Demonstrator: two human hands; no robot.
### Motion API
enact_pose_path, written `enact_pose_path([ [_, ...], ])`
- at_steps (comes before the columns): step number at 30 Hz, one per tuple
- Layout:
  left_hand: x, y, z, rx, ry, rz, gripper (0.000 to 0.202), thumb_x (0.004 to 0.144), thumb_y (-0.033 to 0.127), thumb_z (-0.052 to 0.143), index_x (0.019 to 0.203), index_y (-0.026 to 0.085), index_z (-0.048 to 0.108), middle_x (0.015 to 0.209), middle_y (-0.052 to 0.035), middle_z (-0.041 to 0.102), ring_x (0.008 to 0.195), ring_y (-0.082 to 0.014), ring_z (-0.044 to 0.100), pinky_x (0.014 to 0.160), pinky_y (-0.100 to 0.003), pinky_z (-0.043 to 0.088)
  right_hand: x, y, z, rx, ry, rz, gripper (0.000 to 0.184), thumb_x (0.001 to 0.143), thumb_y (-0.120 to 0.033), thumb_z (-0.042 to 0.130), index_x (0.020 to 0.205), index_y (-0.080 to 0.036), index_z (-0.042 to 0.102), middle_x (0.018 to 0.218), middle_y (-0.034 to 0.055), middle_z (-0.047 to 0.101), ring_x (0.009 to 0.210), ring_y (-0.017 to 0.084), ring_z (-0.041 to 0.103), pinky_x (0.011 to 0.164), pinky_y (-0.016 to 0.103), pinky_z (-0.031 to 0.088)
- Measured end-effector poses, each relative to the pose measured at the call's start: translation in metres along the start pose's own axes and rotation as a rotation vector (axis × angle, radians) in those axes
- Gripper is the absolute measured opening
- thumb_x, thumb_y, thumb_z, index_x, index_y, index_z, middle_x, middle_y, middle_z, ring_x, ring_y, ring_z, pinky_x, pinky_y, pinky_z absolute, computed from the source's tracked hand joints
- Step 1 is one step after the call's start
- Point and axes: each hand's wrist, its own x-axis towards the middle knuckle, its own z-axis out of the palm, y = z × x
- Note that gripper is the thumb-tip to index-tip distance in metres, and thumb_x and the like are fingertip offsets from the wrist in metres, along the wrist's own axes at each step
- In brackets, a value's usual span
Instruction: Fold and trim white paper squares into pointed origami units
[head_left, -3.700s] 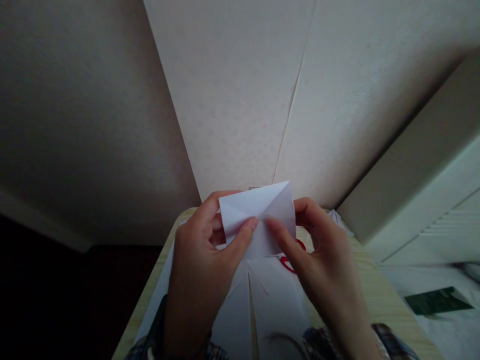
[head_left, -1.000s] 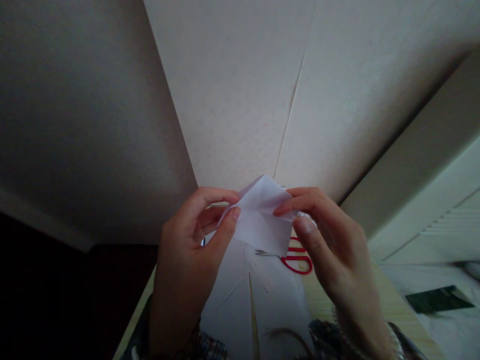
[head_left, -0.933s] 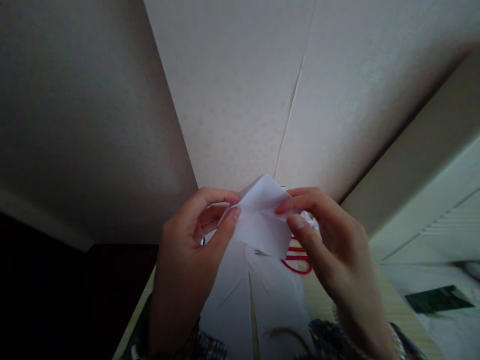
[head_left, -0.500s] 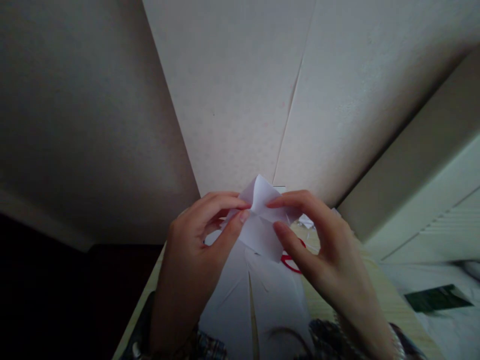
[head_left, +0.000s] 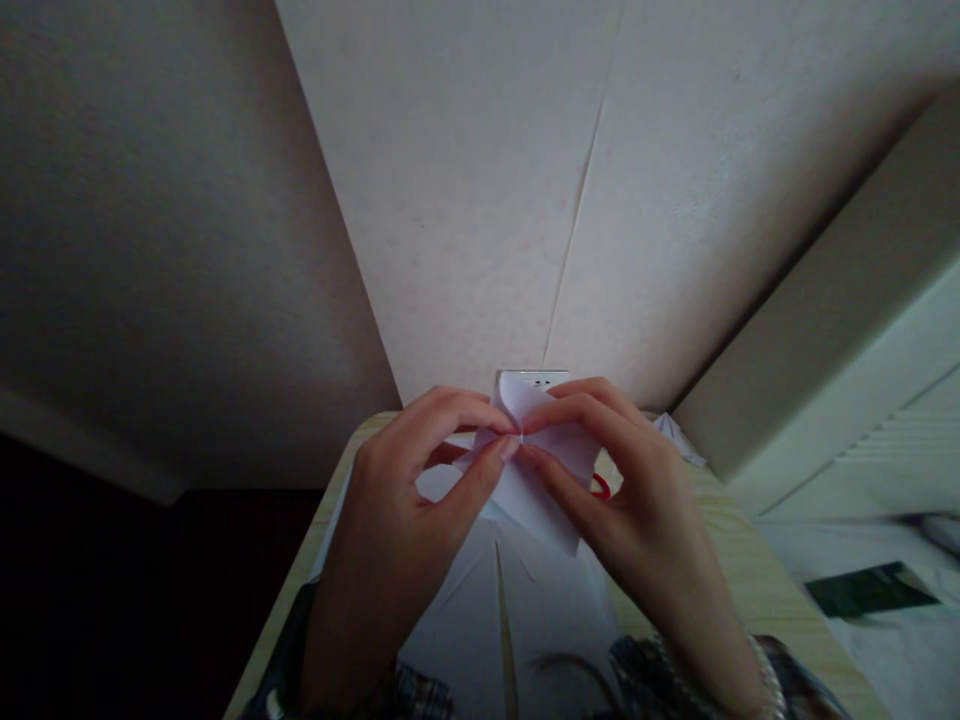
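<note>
A small folded sheet of white paper [head_left: 536, 500] is held up between both hands, its flaps standing out around a pinched centre. My left hand [head_left: 420, 480] is closed, thumb and forefinger gripping the paper near its middle. From the other side my right hand [head_left: 630, 470] pinches the paper close to the same spot, thumb below and fingers above. The two sets of fingertips almost meet. Below the hands lie larger white sheets [head_left: 555, 620] with a narrow gap between them. A red scissor handle [head_left: 602, 487] shows partly behind my right hand.
The pale wooden tabletop [head_left: 720, 560] ends against a wall [head_left: 480, 200]. A folded white paper piece [head_left: 677, 438] rests at the back right. A wall socket [head_left: 551, 378] is partly hidden behind the held paper. A dark green flat item [head_left: 870, 590] lies beyond the right edge.
My right hand's fingers have closed in toward the centre of the paper and now pinch it beside the left fingertips. The paper has tilted and its folds are drawn together.
</note>
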Motion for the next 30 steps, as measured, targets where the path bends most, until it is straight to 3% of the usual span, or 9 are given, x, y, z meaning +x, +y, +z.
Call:
enact_pose_path([
  [7, -0.001, -0.002, 0.005, -0.097, 0.066, -0.074, 0.015, 0.083, 0.014, 0.068, 0.088, 0.027, 0.062, 0.089, 0.0073, 0.07, 0.087, -0.0114, 0.07, 0.074, -0.018, 0.056, 0.0, -0.003, 0.002, -0.002, 0.001, 0.025, 0.008, 0.088, -0.012, 0.067, 0.086, -0.02, 0.067, 0.091, 0.0017, 0.065, 0.084, 0.015, 0.062, 0.072, 0.026, 0.048],
  [13, -0.001, -0.004, 0.007, -0.081, 0.102, -0.099, 0.028, 0.081, 0.017, 0.071, 0.106, 0.028, 0.062, 0.095, 0.0057, 0.072, 0.087, -0.012, 0.072, 0.074, -0.018, 0.057, 0.0, -0.002, 0.004, -0.003, -0.009, -0.017, 0.007, 0.087, -0.009, 0.067, 0.083, -0.015, 0.068, 0.093, 0.0026, 0.063, 0.088, 0.011, 0.06, 0.077, 0.02, 0.046],
  [20, 0.002, -0.003, 0.004, -0.009, -0.048, -0.087, 0.014, 0.085, 0.016, 0.064, 0.092, 0.027, 0.067, 0.095, 0.0053, 0.073, 0.083, -0.0126, 0.069, 0.072, -0.02, 0.055, 0.0, -0.001, 0.003, 0.001, -0.028, -0.02, 0.006, 0.087, -0.011, 0.067, 0.081, -0.013, 0.069, 0.099, 0.0059, 0.064, 0.095, 0.012, 0.061, 0.085, 0.02, 0.046],
  [26, 0.001, -0.005, 0.004, -0.069, -0.045, -0.144, 0.008, 0.085, 0.019, 0.064, 0.088, 0.026, 0.066, 0.078, 0.006, 0.07, 0.072, -0.0118, 0.068, 0.056, -0.017, 0.051, -0.001, 0.0, 0.002, 0.009, -0.011, -0.018, 0.008, 0.088, -0.014, 0.068, 0.081, -0.014, 0.072, 0.098, 0.0048, 0.065, 0.096, 0.012, 0.062, 0.086, 0.019, 0.045],
  [30, 0.0, -0.001, 0.003, -0.093, 0.038, -0.184, 0.007, 0.082, 0.018, 0.065, 0.08, 0.023, 0.061, 0.071, 0.0067, 0.068, 0.06, -0.0091, 0.064, 0.046, -0.015, 0.045, 0.0, 0.003, -0.009, 0.078, -0.063, -0.014, 0.015, 0.095, -0.024, 0.062, 0.087, -0.016, 0.073, 0.103, 0.0055, 0.069, 0.101, 0.013, 0.063, 0.089, 0.022, 0.047],
])
